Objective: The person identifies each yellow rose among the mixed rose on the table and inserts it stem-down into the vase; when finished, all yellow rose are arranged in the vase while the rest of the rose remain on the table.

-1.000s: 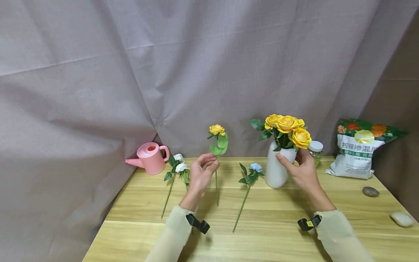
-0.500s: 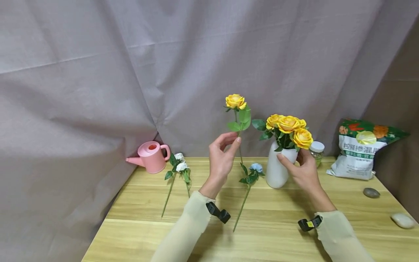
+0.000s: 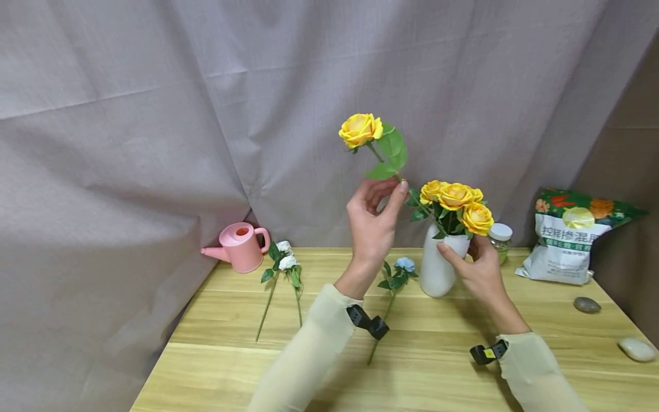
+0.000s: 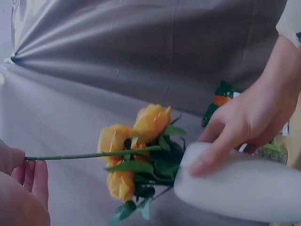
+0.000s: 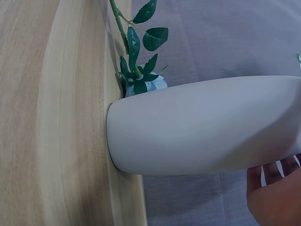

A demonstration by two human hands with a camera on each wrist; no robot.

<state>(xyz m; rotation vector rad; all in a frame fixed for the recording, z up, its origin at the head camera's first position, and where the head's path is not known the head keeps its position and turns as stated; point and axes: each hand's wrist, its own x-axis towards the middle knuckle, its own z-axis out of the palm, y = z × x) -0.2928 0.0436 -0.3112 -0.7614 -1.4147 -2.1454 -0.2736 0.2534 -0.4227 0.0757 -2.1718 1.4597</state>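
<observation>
My left hand [image 3: 372,232] pinches the stem of a single yellow rose [image 3: 360,130], raised just left of the vase. The bloom tilts up and to the left. In the left wrist view the bare stem [image 4: 75,156] reaches across the bunch of yellow roses [image 4: 151,121], its lower end by their leaves. A white vase [image 3: 436,266] holds that bunch and stands upright on the table. Near its rim, my right hand [image 3: 480,276] grips it, thumb in front and other fingers mostly hidden behind. The right wrist view shows the vase's base [image 5: 115,136] on the wood.
A blue flower [image 3: 404,264] lies left of the vase, partly behind my left wrist. White flowers [image 3: 287,262] lie beside a pink watering can [image 3: 243,249]. A lidded jar [image 3: 499,237], a fertilizer bag [image 3: 563,252] and two stones [image 3: 587,305] are to the right. Grey cloth hangs behind.
My left hand has risen and moved right with the yellow rose, which has tilted left. My right hand still grips the vase in the same place.
</observation>
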